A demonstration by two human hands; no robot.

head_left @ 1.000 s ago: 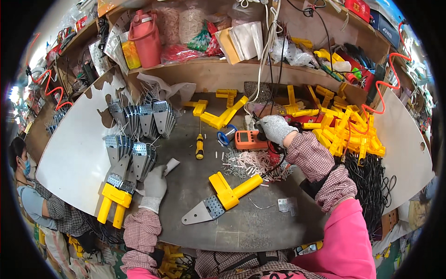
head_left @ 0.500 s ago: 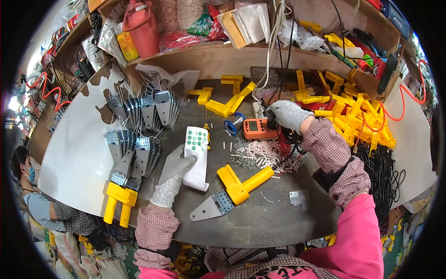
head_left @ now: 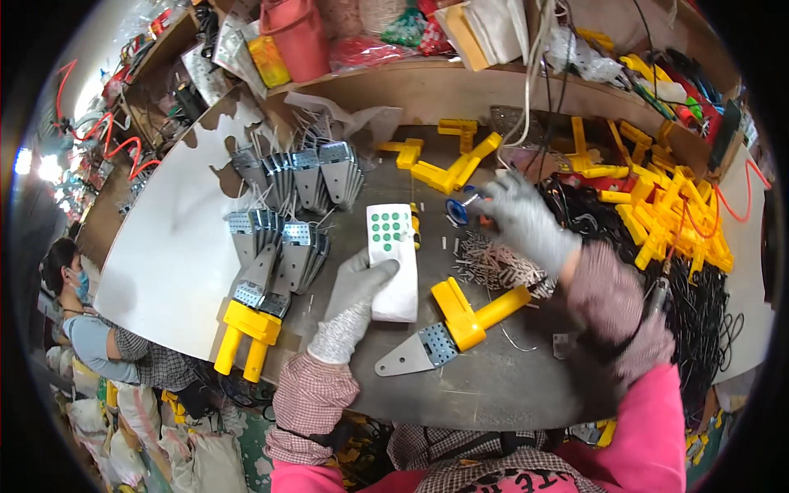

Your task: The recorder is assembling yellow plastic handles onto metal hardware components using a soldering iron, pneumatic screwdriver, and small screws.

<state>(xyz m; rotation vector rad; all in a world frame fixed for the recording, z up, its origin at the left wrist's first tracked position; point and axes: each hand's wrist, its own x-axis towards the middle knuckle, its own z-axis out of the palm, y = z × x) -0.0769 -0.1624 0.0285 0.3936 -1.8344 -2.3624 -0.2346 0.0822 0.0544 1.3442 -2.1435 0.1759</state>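
My left hand (head_left: 358, 283), in a grey glove, grips a white sheet (head_left: 396, 287) bearing rows of round green stickers, with the thumb across its face. My right hand (head_left: 526, 220), also gloved, is over a small orange meter (head_left: 486, 220) and hides nearly all of it; motion smears its fingers, and whether they hold anything is unclear. Blue-rimmed solder spool (head_left: 456, 212) lies by its fingertips. Small pale and metallic pieces (head_left: 501, 261) are heaped below that hand. Between my forearms rests a yellow plastic handle piece (head_left: 462, 316) joined to a grey metal plate (head_left: 411, 353).
Metal plates with wires (head_left: 283, 238) are stacked at left, above another yellow handle piece (head_left: 249, 329). Yellow parts (head_left: 674, 214) and black cables (head_left: 682, 329) pile up at right. White and black cords (head_left: 530, 90) hang behind my right hand. A person (head_left: 90, 329) sits at far left.
My right hand has moved left and nearer, covering the orange meter that showed before. My left hand still holds the sticker sheet. The whole view has shifted, placing the bench farther right.
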